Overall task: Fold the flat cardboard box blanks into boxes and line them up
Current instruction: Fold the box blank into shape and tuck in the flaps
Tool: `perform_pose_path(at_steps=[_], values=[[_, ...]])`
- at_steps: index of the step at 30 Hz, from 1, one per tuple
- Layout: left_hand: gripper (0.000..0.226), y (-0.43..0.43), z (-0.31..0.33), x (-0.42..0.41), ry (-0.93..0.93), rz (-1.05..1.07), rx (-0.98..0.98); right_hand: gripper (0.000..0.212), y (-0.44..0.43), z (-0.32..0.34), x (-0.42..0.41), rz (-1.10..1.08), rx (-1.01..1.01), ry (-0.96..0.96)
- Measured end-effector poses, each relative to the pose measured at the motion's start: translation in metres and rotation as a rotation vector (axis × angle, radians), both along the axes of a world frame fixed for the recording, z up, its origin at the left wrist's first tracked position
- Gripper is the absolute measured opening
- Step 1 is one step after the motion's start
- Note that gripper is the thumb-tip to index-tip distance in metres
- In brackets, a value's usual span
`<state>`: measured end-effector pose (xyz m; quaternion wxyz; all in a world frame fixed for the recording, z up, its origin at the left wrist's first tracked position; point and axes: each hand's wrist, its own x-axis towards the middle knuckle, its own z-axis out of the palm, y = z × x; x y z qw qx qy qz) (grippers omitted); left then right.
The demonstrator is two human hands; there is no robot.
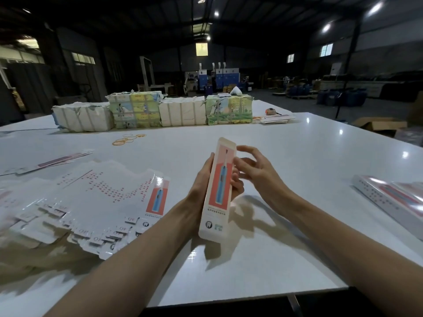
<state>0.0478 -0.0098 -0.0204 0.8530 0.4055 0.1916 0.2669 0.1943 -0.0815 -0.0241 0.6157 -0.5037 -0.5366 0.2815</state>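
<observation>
Gripping a long, narrow box [218, 191] above the middle of the counter [297, 156], the left hand [203, 177] has its thumb laid along the box's left edge. Its fingers [237, 187] curl round the back and show at the right edge. The box is held clear of the counter, its printed face toward the camera and its top tipped away and slightly right. The print shows a blue toothbrush on a red panel.

The right hand [254, 170] hovers just beside the box's upper right edge. It holds nothing, its fingers spread and loosely bent. One fingertip is at the box's edge, though whether it touches cannot be told.

A fanned heap of flat blanks [91, 197] lies near the counter's near left corner, overlapping one another, one showing the same red and blue print. A few more blanks [52, 162] lie toward the left edge.

Finished boxes [393, 197] lie side by side at the right edge. Along the far side stands a row of wrapped bundles [137, 110], with loose rubber bands [126, 140] on the counter in front of them. Another small stack of flat cards [277, 119] lies by the row's right end.
</observation>
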Motion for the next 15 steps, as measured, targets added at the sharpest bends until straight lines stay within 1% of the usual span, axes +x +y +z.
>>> perform_pose_path(at_steps=[3, 7, 9, 11, 12, 13, 15], values=[[0.052, -0.002, -0.002, 0.002, 0.025, -0.013, 0.026, 0.037, 0.000, -0.002, -0.003, -0.024, 0.063, -0.041], [0.060, -0.007, -0.008, 0.002, 0.095, 0.117, 0.243, 0.042, -0.004, 0.004, 0.000, -0.013, 0.103, 0.008], [0.053, -0.012, -0.009, 0.006, 0.110, 0.185, 0.334, 0.040, -0.006, 0.007, 0.003, -0.031, 0.122, 0.007], [0.040, -0.011, -0.011, 0.007, 0.134, 0.308, 0.516, 0.037, -0.007, 0.010, 0.005, -0.055, 0.141, -0.015], [0.038, -0.010, -0.009, 0.007, 0.139, 0.347, 0.633, 0.035, -0.008, 0.012, 0.006, -0.066, 0.151, -0.020], [0.040, -0.011, -0.007, 0.007, 0.129, 0.348, 0.727, 0.034, -0.009, 0.013, 0.007, -0.074, 0.163, -0.022], [0.050, -0.015, -0.003, 0.011, 0.106, 0.287, 0.803, 0.031, -0.011, 0.015, 0.008, -0.081, 0.185, -0.027]])
